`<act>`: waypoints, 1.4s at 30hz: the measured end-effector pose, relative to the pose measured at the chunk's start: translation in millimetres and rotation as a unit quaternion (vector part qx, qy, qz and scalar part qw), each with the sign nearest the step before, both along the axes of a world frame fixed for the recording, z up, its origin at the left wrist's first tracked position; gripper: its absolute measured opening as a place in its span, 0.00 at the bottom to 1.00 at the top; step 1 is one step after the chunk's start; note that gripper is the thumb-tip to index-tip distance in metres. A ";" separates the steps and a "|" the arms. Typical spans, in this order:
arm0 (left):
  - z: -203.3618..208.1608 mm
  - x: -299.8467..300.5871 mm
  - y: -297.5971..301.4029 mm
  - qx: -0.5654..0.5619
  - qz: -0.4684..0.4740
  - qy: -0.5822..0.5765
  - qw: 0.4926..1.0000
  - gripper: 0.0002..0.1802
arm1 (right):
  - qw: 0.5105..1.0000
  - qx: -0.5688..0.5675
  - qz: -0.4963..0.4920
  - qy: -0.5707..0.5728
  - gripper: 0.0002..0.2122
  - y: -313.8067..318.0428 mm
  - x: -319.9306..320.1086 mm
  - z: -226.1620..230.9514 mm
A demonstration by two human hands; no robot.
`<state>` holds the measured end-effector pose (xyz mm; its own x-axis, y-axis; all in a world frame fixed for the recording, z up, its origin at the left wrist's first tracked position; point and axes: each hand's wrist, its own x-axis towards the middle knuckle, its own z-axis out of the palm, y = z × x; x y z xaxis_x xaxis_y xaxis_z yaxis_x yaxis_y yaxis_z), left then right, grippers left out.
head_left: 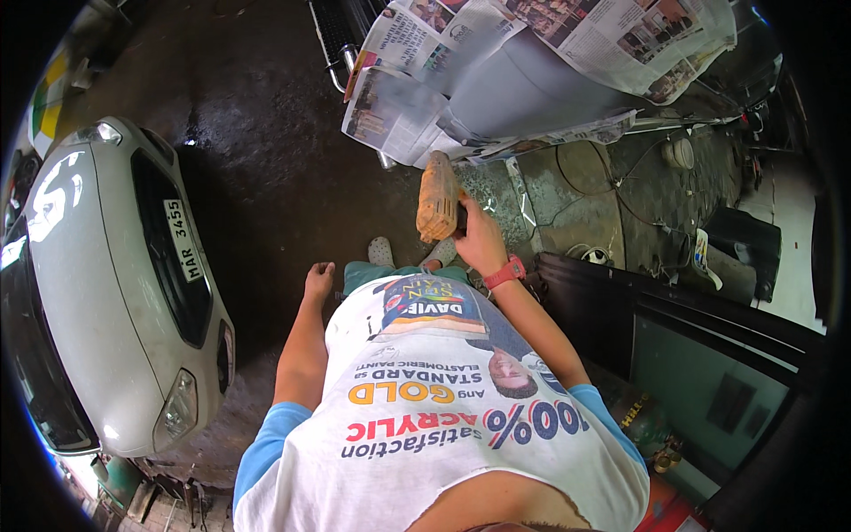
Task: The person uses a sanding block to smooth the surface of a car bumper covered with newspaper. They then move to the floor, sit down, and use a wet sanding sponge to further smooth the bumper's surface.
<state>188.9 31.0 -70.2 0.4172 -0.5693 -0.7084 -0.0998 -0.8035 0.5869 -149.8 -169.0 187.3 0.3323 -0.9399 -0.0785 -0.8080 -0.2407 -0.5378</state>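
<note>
My right hand (480,232) is wrapped round the handle of a worn orange heat gun (436,199), held out in front of me. Its front end points away from me, at a grey-coated panel (532,86) framed by sheets of newspaper (394,115). Part of the handle is hidden behind the gun's body and my fingers. My left hand (320,279) hangs low by my left side with its fingers curled in, and nothing shows in it. It touches neither the panel nor the gun.
A light-coloured car (111,293) stands to my left. On my right are a dark frame with a glass pane (705,399) and a green tank (643,426). Hoses or cables (612,182) cross the floor beyond, near a white bucket (678,153). A black bin-like container (745,248) lies farther right.
</note>
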 end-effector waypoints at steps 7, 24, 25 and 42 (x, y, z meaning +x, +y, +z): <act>9.1 3.9 -28.0 0.007 0.010 0.021 1.000 0.24 | 0.987 -0.135 -0.072 -0.052 0.31 10.7 -18.3 39.2; 31.7 -6.1 -13.5 0.054 -0.060 -0.024 0.996 0.24 | 0.993 0.004 -0.118 -0.010 0.26 38.5 -49.8 -5.8; 30.2 -4.1 -14.7 0.052 -0.060 -0.026 0.997 0.25 | 0.992 -0.004 -0.128 -0.001 0.27 37.7 -54.8 -3.7; 8.1 -5.6 -24.9 0.063 -0.091 -0.027 0.993 0.24 | 0.968 -0.052 -0.218 -0.116 0.24 33.6 -102.4 -27.6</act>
